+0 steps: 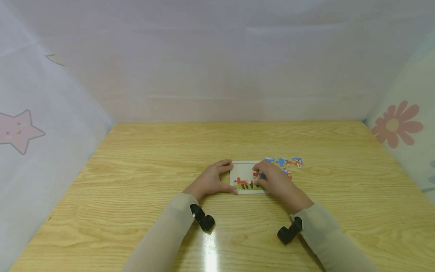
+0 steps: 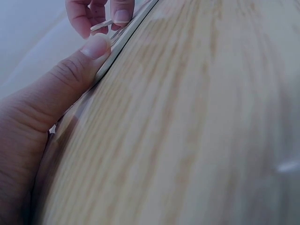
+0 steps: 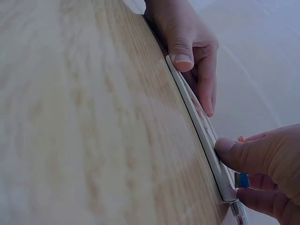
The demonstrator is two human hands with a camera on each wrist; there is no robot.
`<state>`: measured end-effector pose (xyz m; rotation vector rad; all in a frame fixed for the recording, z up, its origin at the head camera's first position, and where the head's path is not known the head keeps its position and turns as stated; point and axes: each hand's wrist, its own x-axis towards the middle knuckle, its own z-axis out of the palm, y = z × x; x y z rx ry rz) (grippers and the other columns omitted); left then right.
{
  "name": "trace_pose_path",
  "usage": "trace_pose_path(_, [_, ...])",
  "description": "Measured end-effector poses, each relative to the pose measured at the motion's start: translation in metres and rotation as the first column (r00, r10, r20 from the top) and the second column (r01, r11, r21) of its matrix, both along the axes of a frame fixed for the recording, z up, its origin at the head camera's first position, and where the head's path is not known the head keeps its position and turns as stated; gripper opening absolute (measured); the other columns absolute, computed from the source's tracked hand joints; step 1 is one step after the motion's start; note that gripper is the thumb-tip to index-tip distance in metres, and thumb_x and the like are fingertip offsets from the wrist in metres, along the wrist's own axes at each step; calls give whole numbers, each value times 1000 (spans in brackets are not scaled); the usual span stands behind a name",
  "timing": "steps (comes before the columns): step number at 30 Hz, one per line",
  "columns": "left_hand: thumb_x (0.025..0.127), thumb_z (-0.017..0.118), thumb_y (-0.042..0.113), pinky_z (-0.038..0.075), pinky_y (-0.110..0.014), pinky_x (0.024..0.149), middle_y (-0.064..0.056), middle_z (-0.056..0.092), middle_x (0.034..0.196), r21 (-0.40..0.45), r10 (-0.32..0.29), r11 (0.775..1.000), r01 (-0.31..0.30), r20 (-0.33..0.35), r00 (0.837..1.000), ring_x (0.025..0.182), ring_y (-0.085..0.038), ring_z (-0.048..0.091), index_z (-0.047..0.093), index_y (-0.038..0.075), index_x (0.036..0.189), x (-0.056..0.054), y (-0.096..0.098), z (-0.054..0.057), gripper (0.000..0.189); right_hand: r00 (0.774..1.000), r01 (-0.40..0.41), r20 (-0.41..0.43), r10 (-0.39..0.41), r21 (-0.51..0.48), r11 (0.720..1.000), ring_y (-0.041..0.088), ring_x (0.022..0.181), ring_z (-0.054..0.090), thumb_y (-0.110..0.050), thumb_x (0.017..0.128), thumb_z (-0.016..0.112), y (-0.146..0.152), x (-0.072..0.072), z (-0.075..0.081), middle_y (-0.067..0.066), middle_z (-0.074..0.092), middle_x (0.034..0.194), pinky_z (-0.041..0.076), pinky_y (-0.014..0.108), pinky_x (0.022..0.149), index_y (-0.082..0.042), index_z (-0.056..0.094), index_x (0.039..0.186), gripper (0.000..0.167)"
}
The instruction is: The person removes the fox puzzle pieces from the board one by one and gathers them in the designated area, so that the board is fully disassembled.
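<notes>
A small white-framed jigsaw board (image 1: 242, 169) lies on the table, with joined pieces showing a fox-like animal's legs on green along its near side. My left hand (image 1: 210, 180) grips the board's left end, thumb at the near corner and fingers at the far corner. Over the board's right part, my right hand (image 1: 276, 184) pinches a puzzle piece (image 1: 263, 176) with dark blue and red on it. In the right wrist view a blue edge of the piece (image 3: 242, 180) shows between the fingers; the rest is hidden. The left wrist view shows its thin pale edge (image 2: 101, 25).
Several loose puzzle pieces (image 1: 297, 162), blue and orange, lie just beyond and right of the board, partly behind my right hand. The wooden table (image 1: 163, 151) meets pale cloth walls (image 1: 217, 75) at the back and sides. A black camera sits on each wrist.
</notes>
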<state>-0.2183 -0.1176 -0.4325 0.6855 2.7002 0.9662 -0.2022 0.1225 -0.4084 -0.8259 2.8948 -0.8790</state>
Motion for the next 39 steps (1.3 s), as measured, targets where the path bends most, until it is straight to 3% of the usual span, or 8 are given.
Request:
trace_pose_path(8, [63, 80, 52, 29, -37, 109, 2, 32, 149, -11, 2, 1000, -2, -4, 1000, 137, -21, 28, 43, 11, 139, 0, 1, 2, 94, 999, -18, -43, 17, -25, 1000, 20, 85, 54, -9, 82, 70, 1, 4, 4, 8, 60, 102, 48, 38, 76, 2, 61, 110, 31])
trace_pose_path(16, [63, 80, 53, 29, -38, 109, 2, 32, 149, -15, -2, 1000, 2, -9, 1000, 137, -21, 27, 44, 11, 139, -1, 0, 0, 94, 994, -13, -109, 11, -14, 1000, 26, 100, 55, -11, 84, 68, 9, 7, 5, 9, 60, 108, 47, 44, 85, 1, 63, 115, 34])
trace_pose_path(21, [63, 80, 52, 29, -38, 109, 3, 32, 149, -30, 1, 1000, -1, -14, 1000, 137, -21, 27, 43, 12, 140, -2, 0, -1, 94, 986, -17, -165, 17, 0, 1000, 26, 97, 56, -13, 81, 71, 15, 8, 3, 11, 61, 108, 49, 41, 82, 2, 64, 114, 37])
trace_pose_path(32, [63, 80, 51, 29, -38, 109, 1, 32, 149, -22, 1, 1000, -2, -15, 1000, 137, -21, 28, 44, 11, 139, 0, 0, 0, 93, 985, 4, -174, -3, 4, 1000, 34, 107, 54, -7, 83, 68, 30, 10, 1, 18, 58, 117, 49, 45, 86, 4, 62, 117, 36])
trace_pose_path(39, [63, 80, 52, 29, -39, 109, 1, 32, 149, -28, -3, 1000, 2, -25, 1000, 137, -22, 28, 44, 11, 139, 0, 1, 0, 93, 987, 44, -155, -47, -19, 999, 30, 102, 55, -8, 83, 68, 40, 12, 1, 15, 59, 115, 47, 45, 85, 2, 62, 118, 37])
